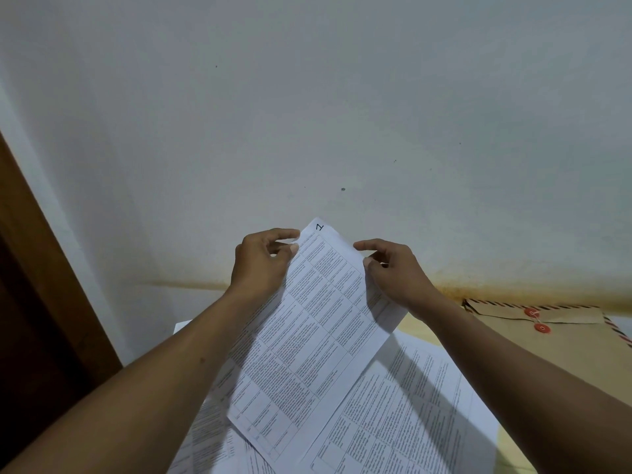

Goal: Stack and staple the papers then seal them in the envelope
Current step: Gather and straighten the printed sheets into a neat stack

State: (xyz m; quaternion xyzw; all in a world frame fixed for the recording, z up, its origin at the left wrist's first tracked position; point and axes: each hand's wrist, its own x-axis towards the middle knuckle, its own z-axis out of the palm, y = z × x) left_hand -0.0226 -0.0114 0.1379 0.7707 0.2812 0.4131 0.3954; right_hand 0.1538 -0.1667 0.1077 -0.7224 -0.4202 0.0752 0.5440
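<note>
Left hand (261,265) and right hand (393,271) each pinch the far edges of a printed sheet (307,330), lifted above other papers (410,405).

Likely a home room: stained wall (342,97), wooden doorframe (41,261), scattered papers (410,405).

1. A pale yellow table (420,327) stands against a stained white wall (342,131); only small bare patches of the tabletop show.
2. Printed papers (410,405) lie spread loosely across the table, overlapping one another at different angles, and they cover most of its near and middle part.
3. A brown envelope (564,347) with a striped border lies flat at the right, its far edge near the wall, with the flap down.
4. Two red discs (541,328) joined by string sit on the envelope's flap side.
</note>
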